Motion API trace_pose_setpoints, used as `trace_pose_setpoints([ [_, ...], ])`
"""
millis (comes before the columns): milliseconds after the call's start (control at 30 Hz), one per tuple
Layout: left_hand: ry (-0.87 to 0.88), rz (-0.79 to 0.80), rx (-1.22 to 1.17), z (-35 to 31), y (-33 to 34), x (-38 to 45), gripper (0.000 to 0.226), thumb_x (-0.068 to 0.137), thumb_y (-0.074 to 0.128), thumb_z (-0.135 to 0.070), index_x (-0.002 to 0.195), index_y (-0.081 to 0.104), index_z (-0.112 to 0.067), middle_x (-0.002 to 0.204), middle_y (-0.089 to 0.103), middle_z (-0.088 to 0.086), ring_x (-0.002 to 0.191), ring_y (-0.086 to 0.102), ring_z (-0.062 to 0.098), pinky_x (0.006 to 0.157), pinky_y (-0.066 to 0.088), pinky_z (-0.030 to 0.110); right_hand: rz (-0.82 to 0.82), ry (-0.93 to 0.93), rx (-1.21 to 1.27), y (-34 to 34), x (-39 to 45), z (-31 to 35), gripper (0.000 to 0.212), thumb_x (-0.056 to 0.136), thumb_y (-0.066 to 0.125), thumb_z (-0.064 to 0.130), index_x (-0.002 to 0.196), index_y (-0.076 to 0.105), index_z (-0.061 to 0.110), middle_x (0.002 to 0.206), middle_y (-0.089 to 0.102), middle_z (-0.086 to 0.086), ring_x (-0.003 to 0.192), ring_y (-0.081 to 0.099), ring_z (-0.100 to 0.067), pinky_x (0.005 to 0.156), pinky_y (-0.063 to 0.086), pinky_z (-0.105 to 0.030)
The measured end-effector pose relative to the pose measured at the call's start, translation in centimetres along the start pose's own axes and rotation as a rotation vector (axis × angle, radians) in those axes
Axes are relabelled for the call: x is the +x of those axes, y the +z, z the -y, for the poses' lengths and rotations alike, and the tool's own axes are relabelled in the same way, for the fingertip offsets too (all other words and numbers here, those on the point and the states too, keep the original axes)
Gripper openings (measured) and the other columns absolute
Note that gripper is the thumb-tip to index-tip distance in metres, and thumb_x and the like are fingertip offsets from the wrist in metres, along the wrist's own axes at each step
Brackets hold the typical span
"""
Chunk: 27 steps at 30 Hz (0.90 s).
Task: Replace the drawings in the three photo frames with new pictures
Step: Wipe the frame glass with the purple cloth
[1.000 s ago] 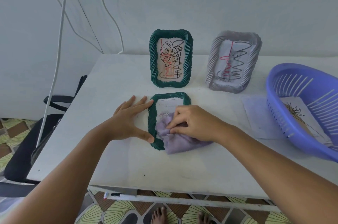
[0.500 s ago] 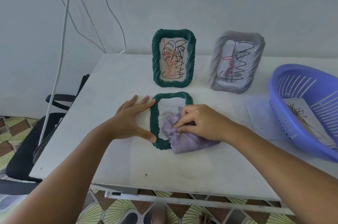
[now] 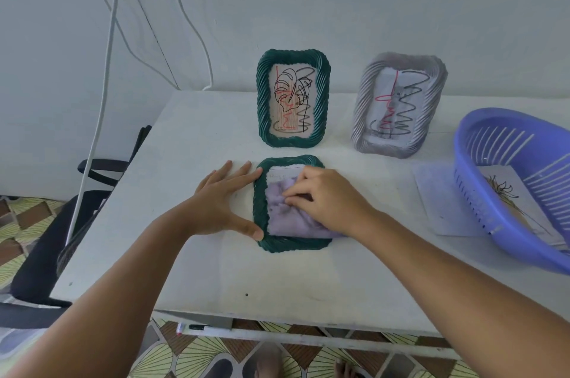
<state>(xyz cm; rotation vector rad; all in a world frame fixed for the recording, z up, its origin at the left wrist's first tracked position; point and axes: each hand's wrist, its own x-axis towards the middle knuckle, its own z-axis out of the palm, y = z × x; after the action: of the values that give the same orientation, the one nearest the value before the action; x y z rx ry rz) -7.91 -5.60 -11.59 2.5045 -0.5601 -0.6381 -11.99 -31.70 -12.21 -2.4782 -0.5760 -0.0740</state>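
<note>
Since a second ago the right hand (image 3: 327,202) has carried the lilac cloth (image 3: 296,217) up from the lower edge of the flat green frame (image 3: 260,214) to its middle, while the left hand has stayed put. From the head camera, the one view there is, that right hand pinches the bunched cloth with curled fingers against the frame's face; the left hand (image 3: 222,202) lies open, fingers straight, thumb and forefinger braced against the frame's left side. To my eye this is the wiping step on one frame lying flat on the worktop (image 3: 191,254); next, probably, the cloth set aside and the frame turned over to reach its backing. I count three frames: this one, an upright green frame (image 3: 293,97) and a grey frame (image 3: 398,106), both upright ones holding scribbled drawings. One blue basket (image 3: 481,199) at the right holds at least one picture (image 3: 505,192), and one loose sheet (image 3: 438,192) lies beside it.
</note>
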Motion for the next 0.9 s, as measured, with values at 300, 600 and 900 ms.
trace_pose_setpoints([
  [300,-0.001,0.005,0.027,-0.4,-0.1,-0.2,0.128,0.047,0.082,-0.076,0.153,0.012,-0.06,0.162,-0.002,-0.034,0.139,-0.021,-0.012,0.124,-0.01,0.036,0.134,-0.018,0.048,-1.9,-1.3,-0.6,0.014,0.092,0.071,0.038,0.102,0.081,0.035,0.093,0.059,0.014,0.086,0.058,-0.007,0.081,0.05,-0.035],
  [600,0.013,-0.014,0.007,0.1,0.0,0.1,0.129,0.043,0.082,-0.081,0.152,0.014,-0.062,0.163,0.0,-0.034,0.145,-0.02,-0.009,0.125,-0.009,0.038,0.213,-0.09,0.073,-1.1,-1.8,0.4,0.015,0.092,0.072,0.036,0.103,0.081,0.032,0.091,0.058,0.015,0.084,0.054,-0.001,0.079,0.046,-0.024],
  [900,0.012,-0.011,0.029,0.2,0.0,0.1,0.127,0.047,0.085,-0.076,0.152,0.013,-0.062,0.163,0.0,-0.034,0.143,-0.019,-0.01,0.125,-0.008,0.036,0.156,-0.058,0.063,0.1,-0.2,1.5,0.015,0.093,0.07,0.036,0.102,0.081,0.031,0.093,0.059,0.008,0.086,0.055,-0.006,0.079,0.048,-0.033],
])
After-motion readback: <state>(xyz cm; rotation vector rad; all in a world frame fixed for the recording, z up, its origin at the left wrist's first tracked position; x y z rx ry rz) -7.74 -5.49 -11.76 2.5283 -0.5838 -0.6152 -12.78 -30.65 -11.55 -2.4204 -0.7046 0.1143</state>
